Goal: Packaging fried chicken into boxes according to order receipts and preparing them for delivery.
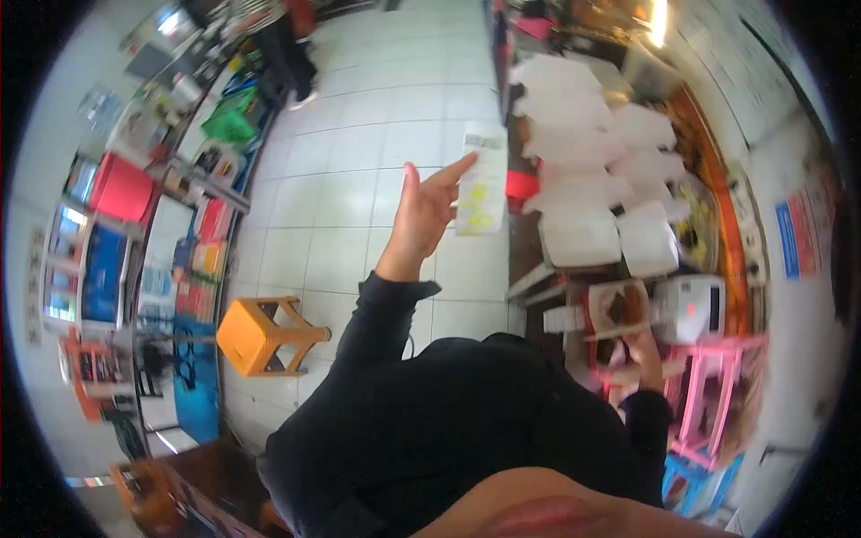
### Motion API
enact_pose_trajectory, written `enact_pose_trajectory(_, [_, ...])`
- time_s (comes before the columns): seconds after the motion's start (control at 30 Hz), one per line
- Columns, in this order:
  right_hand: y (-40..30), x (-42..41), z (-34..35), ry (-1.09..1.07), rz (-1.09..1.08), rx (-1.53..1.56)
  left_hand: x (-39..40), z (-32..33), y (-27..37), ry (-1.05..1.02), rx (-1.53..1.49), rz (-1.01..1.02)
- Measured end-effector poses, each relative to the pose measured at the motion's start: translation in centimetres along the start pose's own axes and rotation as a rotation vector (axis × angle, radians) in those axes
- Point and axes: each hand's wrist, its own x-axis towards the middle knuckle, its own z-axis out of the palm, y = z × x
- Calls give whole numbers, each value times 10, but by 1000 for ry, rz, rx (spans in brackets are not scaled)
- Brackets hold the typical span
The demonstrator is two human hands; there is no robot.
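Observation:
A long white paper slip [483, 185] with yellow highlighter marks and printing hangs above the tiled floor. My left hand [424, 212] holds it by its left edge, forefinger stretched along the paper and thumb raised apart. Low on the right, my right hand [644, 360] reaches to the near edge of a pale box-like thing [617, 301] with a brown inside. Blur hides whether those fingers grip it or only touch it. Just right of it stands a white printer-like device [693, 309]. A small white strip of paper [564, 319] lies to its left.
Flattened white cartons [572, 181] lie overlapping on the right-hand table. A pink plastic stool [716, 397] stands below the device. On the left are an orange plastic stool [259, 336] and a loaded counter with a green plastic bag [232, 116]. Another person [279, 50] stands farther off.

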Motion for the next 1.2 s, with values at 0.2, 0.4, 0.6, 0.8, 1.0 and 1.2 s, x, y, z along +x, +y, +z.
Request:
enact_pose_trajectory(0.2, [132, -77, -69, 163, 254, -361, -73, -79, 24, 344, -27, 50])
enact_pose_trajectory(0.4, [-3, 20, -25, 92, 234, -293, -100, -76, 18, 456, -16, 162])
enact_pose_trajectory(0.6, [31, 17, -27, 225, 192, -240, -81, -62, 1, 421, 9, 74])
enact_pose_trajectory(0.8, [59, -11, -10, 286, 173, -504, -29, -49, 4, 299, 9, 49])
enact_pose_trajectory(1.0, [14, 13, -9, 293, 265, -767, -6, -46, -1, 263, -23, 91])
enact_pose_trajectory(1.2, [-30, 12, -12, 338, 331, -789, 8, -45, -27, 239, -189, -8])
